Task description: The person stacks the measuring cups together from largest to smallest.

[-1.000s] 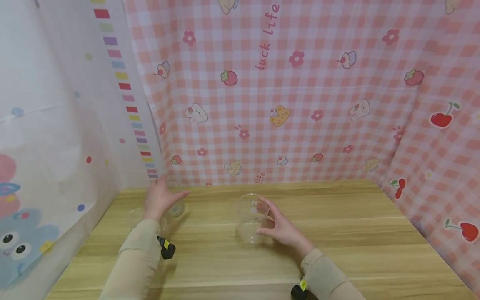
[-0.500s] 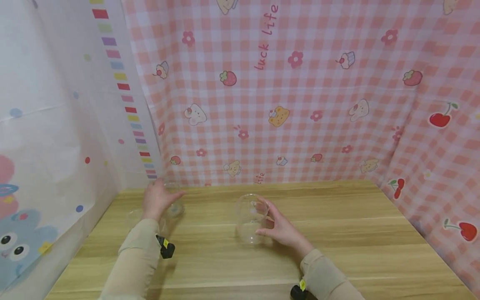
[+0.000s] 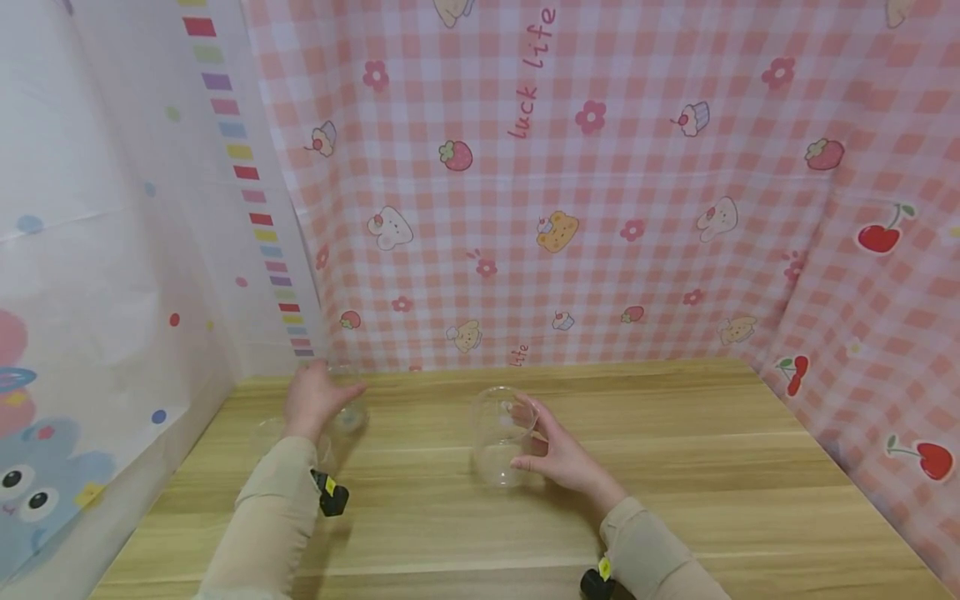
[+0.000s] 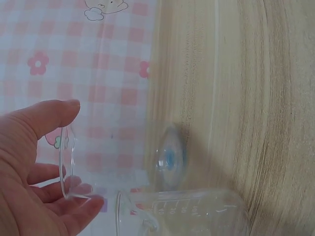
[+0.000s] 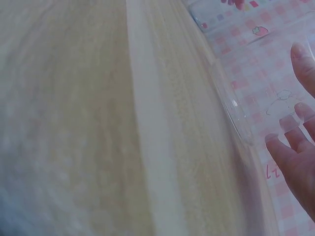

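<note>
At the back left of the table my left hand [image 3: 311, 400] is round the rim end of a clear beaker [image 3: 350, 417]. In the left wrist view the thumb lies along one side of its flared lip, and the fingers [image 4: 81, 211] curl round the other. A bluish mark shows on its base [image 4: 171, 160]. My right hand [image 3: 558, 450] grips a second clear beaker [image 3: 498, 467] near the table's middle, thumb on the near side and fingers behind. This beaker stands upright. The right wrist view shows its round base [image 5: 231, 108] and the fingertips.
Another clear beaker, with printed scale marks [image 4: 184, 209], stands close beside the left one, partly hidden by my left forearm in the head view. The wooden table [image 3: 675, 467] meets a pink checked cloth [image 3: 600, 275] behind and a white patterned cloth [image 3: 150, 250] at left.
My left hand has shifted slightly left, its thumb now closer to the beaker, which has also shifted slightly left. My right hand and its beaker have stayed in place.
</note>
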